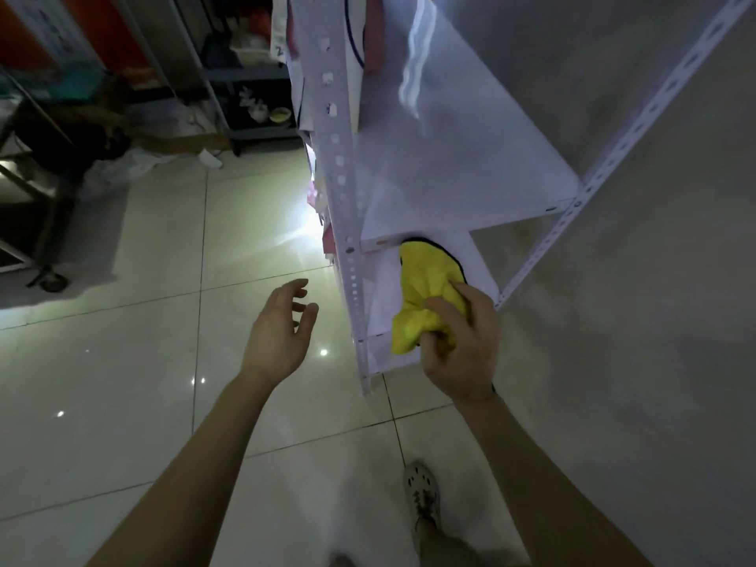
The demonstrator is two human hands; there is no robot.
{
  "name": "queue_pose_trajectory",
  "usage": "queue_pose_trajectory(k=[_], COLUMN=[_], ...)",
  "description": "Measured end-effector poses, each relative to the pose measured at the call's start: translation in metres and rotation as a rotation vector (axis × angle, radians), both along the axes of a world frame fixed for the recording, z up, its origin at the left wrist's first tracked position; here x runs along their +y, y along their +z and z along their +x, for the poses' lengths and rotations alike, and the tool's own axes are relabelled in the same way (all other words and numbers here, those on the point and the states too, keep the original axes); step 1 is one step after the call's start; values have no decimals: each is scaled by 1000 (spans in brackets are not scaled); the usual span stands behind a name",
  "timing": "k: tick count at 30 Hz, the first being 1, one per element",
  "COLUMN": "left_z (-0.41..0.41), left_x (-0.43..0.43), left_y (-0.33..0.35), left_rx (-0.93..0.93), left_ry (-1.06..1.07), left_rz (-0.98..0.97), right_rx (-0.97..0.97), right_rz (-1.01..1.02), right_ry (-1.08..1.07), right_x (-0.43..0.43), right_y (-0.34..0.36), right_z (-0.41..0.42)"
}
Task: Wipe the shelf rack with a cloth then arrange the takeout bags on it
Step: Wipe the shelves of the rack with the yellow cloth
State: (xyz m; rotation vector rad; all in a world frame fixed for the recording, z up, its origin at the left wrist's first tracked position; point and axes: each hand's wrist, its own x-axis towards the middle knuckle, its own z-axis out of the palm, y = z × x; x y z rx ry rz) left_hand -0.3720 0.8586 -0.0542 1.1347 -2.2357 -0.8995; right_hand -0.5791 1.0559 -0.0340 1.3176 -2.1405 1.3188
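We note the yellow cloth bunched in our right hand, its free end draped forward onto a lower board of the white shelf rack, just under the front lip of the board above. It looks soft and light, crumpling freely, so we judge it will fold and slip in the grip unless gathered well; holding it by a thick wad at the near end, as now, should give a flat trailing part to press on the board. A dark edging shows along its far rim. Right hand: fingers curled and clamped on the cloth, back of the hand toward us, forearm reaching up from lower right. Left hand: apart from the rack, just left of its front perforated post, palm turned inward, fingers loosely spread, holding nothing. The takeout bags appear on the rack's upper level, white with pink and blue marks; blurred, so we cannot tell their number. We judge the wiping step in progress, arranging not yet begun.
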Motion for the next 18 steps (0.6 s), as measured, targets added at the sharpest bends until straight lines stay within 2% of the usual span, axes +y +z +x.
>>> queue_pose_trajectory(k=[3,5,7,10,12,18], left_z=[-28,-47,-64,-77,-78,-70], left_x=[-15,-23,-27,-32,-35,-52], left_y=[35,54,67,75,75,76], left_rx=[79,121,141,144,144,156], left_ry=[-1,-5,-6,18,35,24], left_rz=[-50,-95,-141,-165,-168,-149], right_rx=[56,76,54,10,-8,-37], right_rz=[-119,-129,-23,295,416,408], right_ry=[-22,-32,-48,-111,-132,-78], right_x=[-16,-38,-66,-106,-120,-96], right_y=[51,73,79,68,60,79], right_z=[-24,-48,-75,-98,-104,-101])
